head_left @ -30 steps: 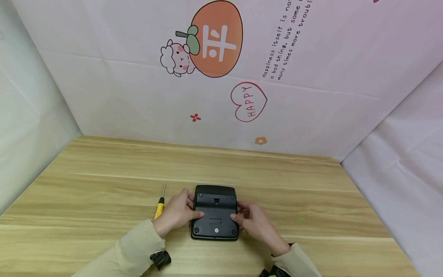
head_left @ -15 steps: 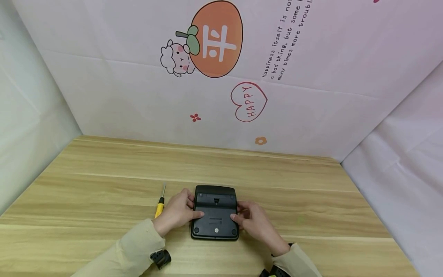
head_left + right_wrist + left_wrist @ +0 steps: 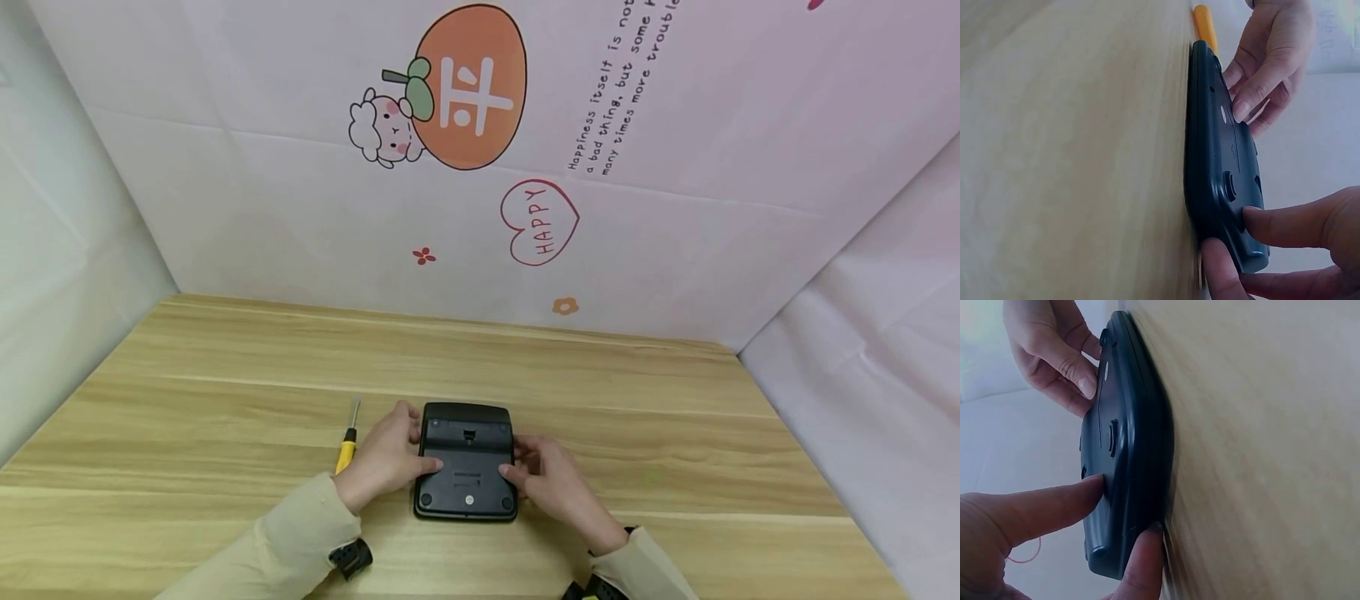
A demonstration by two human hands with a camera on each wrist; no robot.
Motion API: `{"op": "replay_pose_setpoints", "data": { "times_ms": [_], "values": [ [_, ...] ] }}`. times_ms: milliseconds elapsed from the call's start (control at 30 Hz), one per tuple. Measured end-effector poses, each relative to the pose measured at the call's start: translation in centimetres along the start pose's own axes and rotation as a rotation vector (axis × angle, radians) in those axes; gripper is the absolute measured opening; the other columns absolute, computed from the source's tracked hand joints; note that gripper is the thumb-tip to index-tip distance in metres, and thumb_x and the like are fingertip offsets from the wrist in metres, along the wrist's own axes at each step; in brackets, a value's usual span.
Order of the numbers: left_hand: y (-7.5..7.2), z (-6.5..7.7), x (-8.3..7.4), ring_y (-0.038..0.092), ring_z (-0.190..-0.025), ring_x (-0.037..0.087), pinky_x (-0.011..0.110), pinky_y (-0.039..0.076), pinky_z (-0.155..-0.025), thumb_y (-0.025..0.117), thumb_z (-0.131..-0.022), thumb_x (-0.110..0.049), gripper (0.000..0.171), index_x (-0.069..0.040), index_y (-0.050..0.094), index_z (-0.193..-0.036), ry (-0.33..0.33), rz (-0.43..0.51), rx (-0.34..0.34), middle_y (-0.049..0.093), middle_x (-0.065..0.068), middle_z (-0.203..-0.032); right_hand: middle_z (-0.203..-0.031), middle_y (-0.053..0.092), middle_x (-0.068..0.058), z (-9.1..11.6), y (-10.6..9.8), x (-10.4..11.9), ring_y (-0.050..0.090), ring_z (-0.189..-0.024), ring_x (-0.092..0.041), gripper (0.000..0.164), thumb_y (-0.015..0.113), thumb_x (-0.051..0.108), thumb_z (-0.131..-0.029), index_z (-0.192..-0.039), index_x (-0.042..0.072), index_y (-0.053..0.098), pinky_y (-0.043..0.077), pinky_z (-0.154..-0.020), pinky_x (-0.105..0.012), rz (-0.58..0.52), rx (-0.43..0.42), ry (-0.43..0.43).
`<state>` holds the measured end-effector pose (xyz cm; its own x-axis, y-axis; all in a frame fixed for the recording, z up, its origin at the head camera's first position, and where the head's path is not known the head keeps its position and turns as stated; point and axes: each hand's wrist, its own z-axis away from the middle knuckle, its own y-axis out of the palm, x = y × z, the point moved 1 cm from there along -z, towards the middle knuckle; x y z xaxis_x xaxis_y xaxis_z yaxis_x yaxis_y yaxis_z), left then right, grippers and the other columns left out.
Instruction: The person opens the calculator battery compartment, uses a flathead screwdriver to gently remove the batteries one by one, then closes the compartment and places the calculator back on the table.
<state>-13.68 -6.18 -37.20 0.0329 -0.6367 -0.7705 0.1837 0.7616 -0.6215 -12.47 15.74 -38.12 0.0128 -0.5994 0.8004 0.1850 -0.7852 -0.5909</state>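
A black desktop calculator [image 3: 468,462] lies face down on the wooden table, its underside with round feet and a small pale sticker turned up. My left hand [image 3: 388,452] holds its left side: the thumb presses on the back while a fingertip sits low against the side edge, as the left wrist view shows. Opposite, my right hand [image 3: 553,483] grips the right side the same way, thumb on the back [image 3: 1235,144] and fingers at the edge. The calculator's front is hidden against the table.
A screwdriver [image 3: 347,447] with a yellow and black handle lies just left of the left hand, partly covered by it, its tip pointing away. Behind the wooden table [image 3: 637,400] hangs a printed white cloth [image 3: 300,217], with white cloth at both sides too.
The left hand's fingers have shifted slightly up along the calculator's left side. The calculator, the right hand and the screwdriver stay in place.
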Motion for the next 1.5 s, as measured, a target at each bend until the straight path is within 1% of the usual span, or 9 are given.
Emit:
{"op": "replay_pose_setpoints", "data": {
  "times_ms": [133, 233, 367, 433, 500, 667, 900, 1133, 1500],
  "values": [
    [0.2, 0.1, -0.2, 0.057, -0.108, 0.033, 0.049, 0.047, -0.089, 0.083, -0.073, -0.016, 0.074, 0.0, 0.044, -0.134, 0.029, -0.011, -0.006, 0.057, 0.019, -0.12, -0.102, 0.06, -0.016, 0.0, -0.2, 0.1, 0.058, -0.071, -0.015, 0.048, 0.071, 0.002, -0.082, -0.126, -0.009, 0.055, 0.049, -0.051, -0.026, 0.028, -0.002, -0.018],
    [0.2, 0.0, -0.3, 0.056, -0.108, 0.034, 0.049, 0.047, -0.088, 0.084, -0.072, -0.017, 0.076, -0.004, 0.044, -0.137, 0.057, -0.024, 0.0, 0.052, 0.021, -0.125, -0.107, 0.061, -0.016, 0.0, -0.4, 0.3, 0.06, -0.076, -0.016, 0.052, 0.072, 0.003, -0.081, -0.129, -0.006, 0.053, 0.05, -0.061, -0.029, 0.098, -0.028, -0.053],
    [0.3, -0.1, -0.2, 0.055, -0.097, 0.027, 0.044, 0.048, -0.077, 0.085, -0.071, -0.02, 0.079, -0.009, 0.046, -0.138, 0.064, -0.059, 0.027, 0.052, 0.019, -0.12, -0.115, 0.057, -0.018, 0.0, -0.5, 0.5, 0.063, -0.091, -0.024, 0.056, 0.074, 0.006, -0.081, -0.132, -0.002, 0.052, 0.054, -0.076, -0.037, 0.152, -0.057, -0.094],
    [0.3, -0.1, -0.2, 0.054, -0.091, 0.025, 0.041, 0.047, -0.072, 0.085, -0.07, -0.021, 0.079, -0.011, 0.046, -0.138, 0.067, -0.072, 0.043, 0.052, 0.018, -0.116, -0.117, 0.054, -0.019, 0.0, -0.4, 0.6, 0.063, -0.097, -0.028, 0.055, 0.074, 0.008, -0.082, -0.133, 0.0, 0.052, 0.055, -0.078, -0.038, 0.148, -0.056, -0.101],
    [0.3, -0.1, -0.2, 0.052, -0.089, 0.024, 0.039, 0.046, -0.07, 0.086, -0.07, -0.021, 0.078, -0.012, 0.047, -0.138, 0.066, -0.072, 0.052, 0.052, 0.017, -0.113, -0.118, 0.053, -0.019, -0.1, -0.4, 0.7, 0.063, -0.095, -0.029, 0.054, 0.074, 0.01, -0.083, -0.132, 0.002, 0.053, 0.055, -0.077, -0.038, 0.148, -0.056, -0.111],
    [0.3, -0.1, -0.2, 0.054, -0.096, 0.028, 0.046, 0.048, -0.077, 0.085, -0.07, -0.019, 0.076, -0.012, 0.048, -0.136, 0.064, -0.074, 0.06, 0.053, 0.016, -0.114, -0.12, 0.053, -0.017, -0.3, -0.4, 1.1, 0.063, -0.092, -0.027, 0.045, 0.073, 0.012, -0.084, -0.127, 0.008, 0.06, 0.055, -0.078, -0.038, 0.164, -0.069, -0.139],
    [0.3, 0.0, -0.5, 0.053, -0.11, 0.035, 0.053, 0.047, -0.085, 0.085, -0.071, -0.019, 0.074, -0.013, 0.048, -0.136, 0.039, -0.082, 0.062, 0.053, 0.019, -0.122, -0.125, 0.055, -0.013, -0.9, -0.2, 1.7, 0.058, -0.109, -0.03, 0.036, 0.073, 0.017, -0.086, -0.12, 0.012, 0.066, 0.048, -0.091, -0.048, 0.243, -0.086, -0.2],
    [0.3, 0.1, -0.5, 0.054, -0.102, 0.03, 0.048, 0.048, -0.082, 0.085, -0.071, -0.018, 0.074, -0.013, 0.048, -0.135, 0.047, -0.078, 0.066, 0.054, 0.017, -0.116, -0.122, 0.061, -0.009, -1.4, 0.2, 2.1, 0.056, -0.116, -0.029, 0.032, 0.073, 0.017, -0.085, -0.116, 0.011, 0.067, 0.044, -0.096, -0.05, 0.291, -0.063, -0.276],
    [0.3, -0.1, -0.4, 0.052, -0.094, 0.026, 0.046, 0.047, -0.081, 0.084, -0.071, -0.016, 0.074, -0.01, 0.048, -0.136, 0.065, -0.067, 0.079, 0.053, 0.018, -0.114, -0.122, 0.064, -0.01, -2.1, 0.5, 2.5, 0.058, -0.115, -0.029, 0.031, 0.071, 0.014, -0.087, -0.116, 0.009, 0.067, 0.047, -0.094, -0.048, 0.326, -0.019, -0.315]
  ]
}}
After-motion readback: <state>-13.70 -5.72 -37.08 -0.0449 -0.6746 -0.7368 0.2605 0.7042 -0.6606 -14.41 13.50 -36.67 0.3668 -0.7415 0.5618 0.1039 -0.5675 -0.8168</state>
